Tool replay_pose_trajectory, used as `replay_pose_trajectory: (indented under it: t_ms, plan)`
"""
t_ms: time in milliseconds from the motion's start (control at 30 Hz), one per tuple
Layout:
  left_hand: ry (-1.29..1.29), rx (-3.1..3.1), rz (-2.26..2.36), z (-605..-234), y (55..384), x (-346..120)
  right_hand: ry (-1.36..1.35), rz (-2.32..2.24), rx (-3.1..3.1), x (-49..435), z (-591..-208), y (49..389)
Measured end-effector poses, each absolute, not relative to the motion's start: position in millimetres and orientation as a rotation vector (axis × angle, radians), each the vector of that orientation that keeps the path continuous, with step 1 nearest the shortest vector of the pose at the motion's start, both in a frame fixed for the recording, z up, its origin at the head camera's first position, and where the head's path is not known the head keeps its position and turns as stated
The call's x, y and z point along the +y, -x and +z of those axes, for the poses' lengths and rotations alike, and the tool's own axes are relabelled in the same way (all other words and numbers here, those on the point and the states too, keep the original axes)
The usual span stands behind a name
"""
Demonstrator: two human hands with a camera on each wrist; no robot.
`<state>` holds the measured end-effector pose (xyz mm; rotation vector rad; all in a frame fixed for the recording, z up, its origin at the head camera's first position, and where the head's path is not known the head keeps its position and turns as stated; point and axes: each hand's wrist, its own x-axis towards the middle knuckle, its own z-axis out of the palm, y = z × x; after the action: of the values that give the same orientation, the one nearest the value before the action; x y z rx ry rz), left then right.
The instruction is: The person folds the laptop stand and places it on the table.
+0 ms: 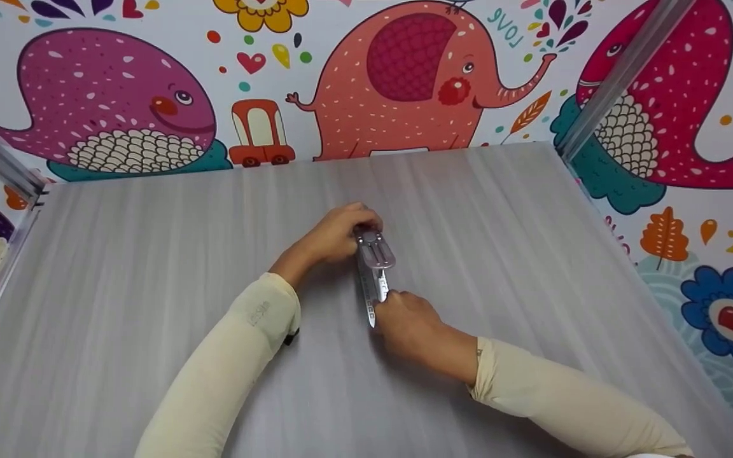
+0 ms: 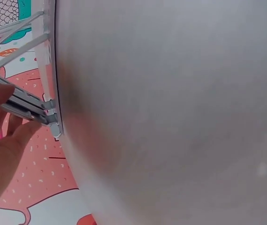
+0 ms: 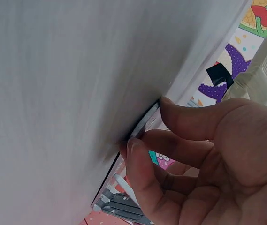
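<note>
A silver folding laptop stand [image 1: 376, 251] stands on the grey table, its long slotted arms running toward the near side. At its far, hinged end my left hand [image 1: 340, 230] grips it. The left wrist view shows the thumb and fingers of that hand [image 2: 2, 150] on either side of the grey hinge bars [image 2: 25, 104]. My right hand [image 1: 408, 324] pinches the near end of an arm, close over the tabletop. In the right wrist view, the thumb and fingertips of this hand [image 3: 194, 150] meet at the arm's dark edge [image 3: 145, 119].
The grey wood-grain table [image 1: 150, 267] spreads around both hands. Metal posts [image 1: 621, 76] rise at its back corners. Behind stands a wall printed with cartoon animals, among them an elephant [image 1: 398, 83]. Cream sleeves [image 1: 226, 362] cover both forearms.
</note>
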<state>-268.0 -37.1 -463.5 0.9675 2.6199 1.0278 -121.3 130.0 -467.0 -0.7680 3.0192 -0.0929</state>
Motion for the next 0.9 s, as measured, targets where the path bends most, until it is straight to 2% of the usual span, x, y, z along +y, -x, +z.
replay_pose_trajectory:
  t_ms: [167, 300, 367, 500, 633, 733, 900]
  plan:
    - [-0.922, 2.622, 1.079, -466, 265, -39, 0.878, -0.202, 2.950, 141, -465, 130]
    - [-0.761, 2.644, 1.193, -463, 252, -40, 0.867, -0.563, 2.796, 160, -458, 152]
    - [-0.577, 2.642, 1.321, -460, 241, -41, 0.709, -0.874, 2.650, 170, -453, 164]
    - [-0.070, 2.346, 1.744, -456, 216, -42, 0.207, -1.519, 2.118, 185, -445, 184]
    - [0.301, 1.711, 2.132, -457, 196, -46, -0.128, -1.776, 1.677, 192, -447, 196]
    - [0.372, 1.412, 2.229, -461, 186, -47, -0.197, -1.821, 1.530, 194, -454, 202]
    - [0.338, 1.310, 2.240, -464, 175, -44, -0.245, -1.842, 1.452, 191, -464, 206]
